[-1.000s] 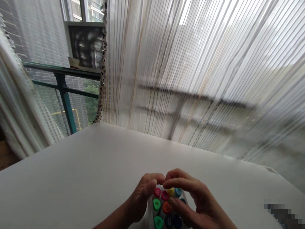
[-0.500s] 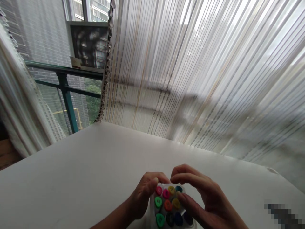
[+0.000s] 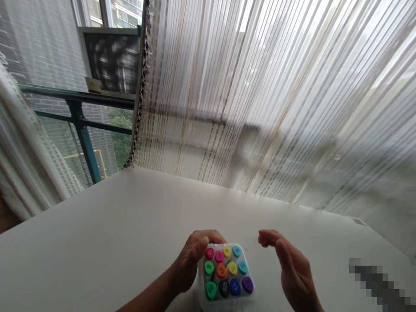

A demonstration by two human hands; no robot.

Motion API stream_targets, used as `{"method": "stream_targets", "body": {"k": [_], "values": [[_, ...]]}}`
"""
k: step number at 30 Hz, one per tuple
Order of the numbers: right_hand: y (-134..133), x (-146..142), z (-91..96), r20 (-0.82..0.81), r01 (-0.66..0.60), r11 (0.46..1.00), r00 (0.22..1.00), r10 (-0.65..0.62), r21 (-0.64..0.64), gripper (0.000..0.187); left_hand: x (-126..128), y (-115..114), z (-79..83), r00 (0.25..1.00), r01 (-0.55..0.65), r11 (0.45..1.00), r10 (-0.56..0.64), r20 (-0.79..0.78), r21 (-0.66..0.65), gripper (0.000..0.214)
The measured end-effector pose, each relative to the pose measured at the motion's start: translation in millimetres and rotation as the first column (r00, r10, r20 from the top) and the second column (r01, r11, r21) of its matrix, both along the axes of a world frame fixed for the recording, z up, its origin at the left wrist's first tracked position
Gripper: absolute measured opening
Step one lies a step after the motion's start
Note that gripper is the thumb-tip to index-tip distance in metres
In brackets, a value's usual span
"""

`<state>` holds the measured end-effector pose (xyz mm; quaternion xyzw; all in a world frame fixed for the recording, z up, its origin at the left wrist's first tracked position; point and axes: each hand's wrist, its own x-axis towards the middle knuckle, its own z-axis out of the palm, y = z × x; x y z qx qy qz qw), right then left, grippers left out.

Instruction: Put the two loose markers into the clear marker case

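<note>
A clear plastic box of markers (image 3: 225, 273) stands upright on the white table (image 3: 113, 234) near its front edge. Several coloured caps show on top: pink, yellow, teal, green, orange, blue, purple, black. My left hand (image 3: 191, 260) is wrapped round the box's left side, thumb at its upper rim. My right hand (image 3: 292, 268) hovers just right of the box, off it, with fingers loosely curled and apart and nothing in them.
A sheer striped curtain (image 3: 260, 95) hangs along the table's far edge. To the left, a window shows a green railing (image 3: 81, 130) and a brick building. Another curtain (image 3: 22, 173) hangs at the far left.
My right hand has lifted off the marker caps and moved to the right, away from the box. All the caps now show. My left hand keeps its hold on the box.
</note>
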<state>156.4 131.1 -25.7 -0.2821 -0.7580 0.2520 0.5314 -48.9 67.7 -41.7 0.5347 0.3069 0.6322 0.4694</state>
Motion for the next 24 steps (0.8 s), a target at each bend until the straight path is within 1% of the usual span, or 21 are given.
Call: {"method": "stream_targets", "body": {"k": [2, 3, 4, 5, 6, 7, 8, 10, 11, 14, 17, 19, 21, 24], "values": [[-18.6, -1.9, 30.6, -0.06, -0.019, 0.998, 0.998, 0.023, 0.067, 0.032, 0.6, -0.6, 0.3, 1.0, -0.004, 1.0, 0.004, 0.009, -0.015, 0.058], [-28.4, -3.7, 46.3, -0.072, -0.058, 0.992, 0.995, 0.066, 0.113, 0.033, 0.7, -1.0, 0.3, 1.0, -0.005, 1.0, 0.006, 0.009, -0.021, 0.057], [-37.5, -6.0, 60.5, -0.081, -0.113, 0.978, 0.988, 0.129, 0.174, 0.035, 0.7, -1.3, 0.2, 1.0, -0.009, 1.0, 0.009, 0.005, -0.025, 0.057], [-45.1, -9.0, 72.2, -0.116, -0.136, 0.958, 0.979, 0.17, 0.252, 0.034, 0.5, -1.5, 0.2, 1.0, -0.016, 1.0, 0.016, -0.004, -0.025, 0.058], [-51.0, -12.6, 80.8, -0.127, -0.143, 0.949, 0.975, 0.185, 0.282, 0.032, 0.3, -1.6, 0.3, 1.0, -0.027, 0.999, 0.027, -0.014, -0.021, 0.058], [-54.7, -16.7, 86.3, -0.117, -0.137, 0.951, 0.978, 0.175, 0.278, 0.029, -0.1, -1.6, 0.5, 0.999, -0.039, 0.999, 0.038, -0.025, -0.015, 0.057], [-56.4, -20.9, 88.6, -0.092, -0.125, 0.961, 0.984, 0.151, 0.248, 0.024, -0.5, -1.4, 0.8, 0.998, -0.044, 0.999, 0.044, -0.033, -0.008, 0.057], [-54.2, -28.8, 85.1, 0.005, -0.115, 0.985, 0.993, 0.115, 0.132, 0.017, -1.4, -0.7, 1.7, 0.999, -0.029, 1.0, 0.029, -0.045, 0.004, 0.057], [-51.0, -32.0, 80.1, 0.051, -0.127, 0.989, 0.991, 0.123, 0.072, 0.016, -1.9, -0.4, 1.9, 0.999, -0.011, 1.0, 0.011, -0.049, 0.007, 0.058], [-39.4, -36.9, 58.5, 0.118, -0.204, 0.976, 0.97, 0.211, -0.076, 0.019, -2.6, -0.4, 1.7, 0.999, 0.007, 1.0, -0.007, -0.051, 0.004, 0.056], [-32.8, -37.3, 38.6, 0.098, -0.292, 0.938, 0.945, 0.313, -0.184, 0.023, -1.8, -1.8, 0.2, 1.0, -0.017, 1.0, 0.017, 0.007, -0.006, 0.051], [-32.6, -36.9, 31.4, 0.071, -0.337, 0.907, 0.929, 0.364, -0.251, 0.024, -1.0, -2.4, -0.5, 0.999, -0.005, 1.0, 0.006, 0.047, -0.009, 0.049], [-33.8, -36.3, 29.3, 0.043, -0.361, 0.883, 0.92, 0.39, -0.299, 0.024, -0.3, -2.2, -0.9, 0.999, 0.017, 1.0, -0.016, 0.05, -0.008, 0.051], [-34.9, -35.1, 30.8, -0.002, -0.389, 0.865, 0.912, 0.409, -0.316, 0.023, 0.0, -1.4, -2.4, 0.998, 0.045, 0.999, -0.044, 0.042, -0.014, 0.053]]}}
